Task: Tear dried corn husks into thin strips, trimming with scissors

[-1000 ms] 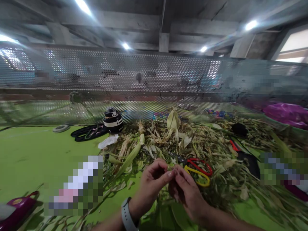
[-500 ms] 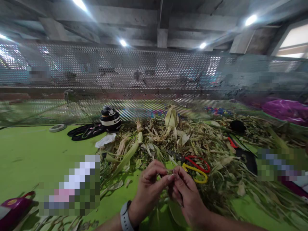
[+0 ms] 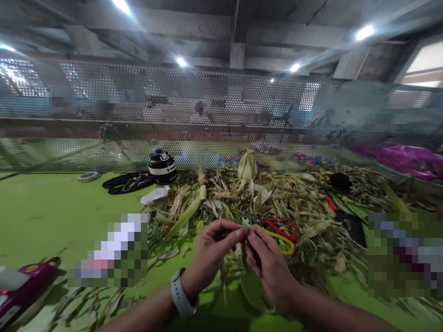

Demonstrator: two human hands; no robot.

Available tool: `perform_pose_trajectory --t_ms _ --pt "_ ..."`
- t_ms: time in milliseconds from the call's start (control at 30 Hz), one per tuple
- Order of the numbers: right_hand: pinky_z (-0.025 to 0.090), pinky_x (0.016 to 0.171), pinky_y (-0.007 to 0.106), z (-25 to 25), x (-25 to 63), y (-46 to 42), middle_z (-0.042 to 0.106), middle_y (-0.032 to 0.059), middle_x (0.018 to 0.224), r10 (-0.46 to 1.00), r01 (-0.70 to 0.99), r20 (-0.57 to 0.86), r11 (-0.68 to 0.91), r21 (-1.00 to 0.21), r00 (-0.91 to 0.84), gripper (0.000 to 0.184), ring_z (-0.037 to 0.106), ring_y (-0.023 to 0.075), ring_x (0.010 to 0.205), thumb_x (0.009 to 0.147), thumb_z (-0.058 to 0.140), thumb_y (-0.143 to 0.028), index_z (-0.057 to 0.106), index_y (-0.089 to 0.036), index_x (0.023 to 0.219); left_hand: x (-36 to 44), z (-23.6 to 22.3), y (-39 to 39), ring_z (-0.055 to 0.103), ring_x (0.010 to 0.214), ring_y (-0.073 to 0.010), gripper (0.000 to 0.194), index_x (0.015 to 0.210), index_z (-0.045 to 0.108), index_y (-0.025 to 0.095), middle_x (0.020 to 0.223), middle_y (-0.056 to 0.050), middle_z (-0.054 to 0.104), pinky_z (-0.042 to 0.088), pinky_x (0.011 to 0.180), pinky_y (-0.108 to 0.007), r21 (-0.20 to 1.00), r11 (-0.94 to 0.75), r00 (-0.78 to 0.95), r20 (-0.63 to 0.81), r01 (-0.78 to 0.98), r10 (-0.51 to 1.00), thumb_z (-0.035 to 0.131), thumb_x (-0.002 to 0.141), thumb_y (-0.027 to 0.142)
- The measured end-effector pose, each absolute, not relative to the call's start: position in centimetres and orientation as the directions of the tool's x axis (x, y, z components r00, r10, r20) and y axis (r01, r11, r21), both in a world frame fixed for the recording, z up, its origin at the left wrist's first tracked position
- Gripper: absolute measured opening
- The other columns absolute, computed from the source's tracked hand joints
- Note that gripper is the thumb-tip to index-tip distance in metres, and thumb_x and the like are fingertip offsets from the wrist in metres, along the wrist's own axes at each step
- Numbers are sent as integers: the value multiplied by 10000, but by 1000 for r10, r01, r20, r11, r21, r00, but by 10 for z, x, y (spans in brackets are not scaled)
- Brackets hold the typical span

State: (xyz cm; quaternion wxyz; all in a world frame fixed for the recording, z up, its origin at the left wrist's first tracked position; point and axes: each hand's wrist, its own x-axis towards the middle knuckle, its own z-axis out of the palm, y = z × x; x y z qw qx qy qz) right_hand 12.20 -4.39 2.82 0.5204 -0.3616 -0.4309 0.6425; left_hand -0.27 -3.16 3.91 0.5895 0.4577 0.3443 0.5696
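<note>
Green surface point(image 3: 31, 207) under dried leaves point(image 3: 284, 198)

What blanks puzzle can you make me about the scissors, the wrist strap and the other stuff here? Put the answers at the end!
1. The scissors have one red handle and one ____ handle.
2. A pale strap goes around the person's ____ wrist.
3. The round black object by the mesh screen has a ____ band.
4. The leaf pile lies on a ____ surface.

Missing words: yellow; left; white; green.

tiny item point(image 3: 246, 232), mostly hidden, between hands point(image 3: 215, 246) point(image 3: 269, 263)
</note>
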Motion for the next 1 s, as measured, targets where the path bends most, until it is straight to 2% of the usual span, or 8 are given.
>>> perform_pose_trajectory --t_ms 200,533,667,767,833,900,933,1000 --pt "268 397 180 42 133 -32 371 -64 568 960 1 144 149 -989 -240 317 323 64 462 864 437 -479 440 -192 729 -1 45 -28 504 573 -69 153 700 642 138 632 16 616 408 565 -187 919 -37 89 78 -392 993 724 659 261" --pt "308 446 210 37 140 -36 416 -43 615 903 251 289 374 -893 -317 201 372 91 493 900 381 -381 458 -204 848 -2 41 -37 505 600 -72 145 697 629 137 639 15 599 402 598 -199 907 -27 84 68 -420 994 718 667 248" --pt "308 459 215 31 139 -36 413 -43 609 883 279 282 397 -875 -375 218 369 95 501 904 369 -382 458 -202 820 -3 37 -41 488 590 -69 169 705 627 128 655 10 597 394 576 -191 946 -53 69 79 -320 994 697 686 281" --pt "299 446 208 26 142 -33 402 -50 607 882 258 253 372 -892 -397 229 354 85 481 909 357 -390 443 -202 810 -13 38 -49 531 669 -105 216 874 625 151 762 -13 616 417 604 -215 982 -83 65 95 -170 993 624 750 327" --pt "286 431 205 23 144 -29 411 -54 606 894 243 235 342 -908 -382 233 344 77 457 908 357 -398 429 -206 798 -26 38 -57 544 715 -129 253 1006 584 178 822 -27 615 424 619 -238 978 -208 23 207 29 978 540 809 331" --pt "281 422 205 21 147 -24 435 -54 615 906 231 220 315 -921 -361 236 346 71 440 908 357 -404 422 -209 792 -42 36 -66 532 719 -141 187 958 594 177 822 -43 612 419 652 -264 839 -408 105 398 359 911 509 823 275" --pt "281 420 205 21 147 -22 448 -52 622 909 225 216 308 -925 -355 235 351 69 436 906 361 -403 422 -210 788 -49 34 -70 526 723 -153 175 943 606 179 802 -47 605 413 664 -279 703 -513 266 439 493 858 514 809 245" --pt "286 420 207 19 147 -19 463 -52 624 912 211 216 301 -930 -347 229 359 68 430 901 372 -396 424 -212 776 -59 28 -76 524 746 -187 286 1040 598 209 818 -55 607 403 677 -316 408 -643 575 292 648 764 537 761 210"
